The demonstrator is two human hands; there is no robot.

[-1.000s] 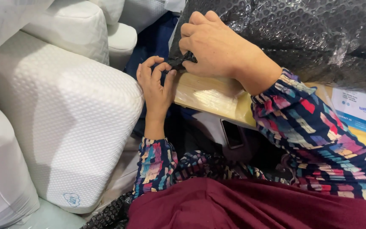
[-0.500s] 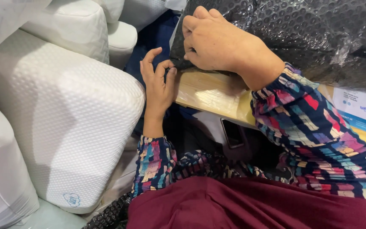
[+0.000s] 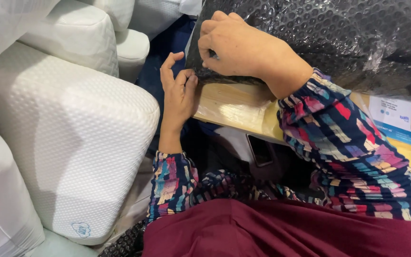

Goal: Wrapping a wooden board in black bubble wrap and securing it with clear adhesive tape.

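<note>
The sheet of clear bubble wrap over a dark object (image 3: 338,43) is surely very light and soft. It bends at any touch, and its plastic skin looks smooth and a little slippery, so I judge that a pinch at the free edge holds it better than a flat palm. The bubbles can burst if they are pressed hard, and the film can tear if it is pulled sharply. The best place to take hold seems to be the lower left corner of the wrap, where it ends just above the pale wooden board (image 3: 234,107).

The right hand (image 3: 243,45) is at this corner. Its fingers are curled and closed on the edge of the wrap, with the thumb hidden under them. The left hand (image 3: 179,93) comes from below the wooden board. Its fingertips touch the same edge beside the right hand, pressed together on the film, while the index finger stands free and a little open.

The wrap is shiny and wrinkled, with many small round bubbles which catch the light, and it looks almost black because of what is under it. It lies on top of the wooden board and covers the upper right part of the view.

To the left of the board stand large white foam pillows with a knitted dotted cover (image 3: 72,138). To the right of it, a white and blue paper label (image 3: 393,116) lies on the board.
</note>
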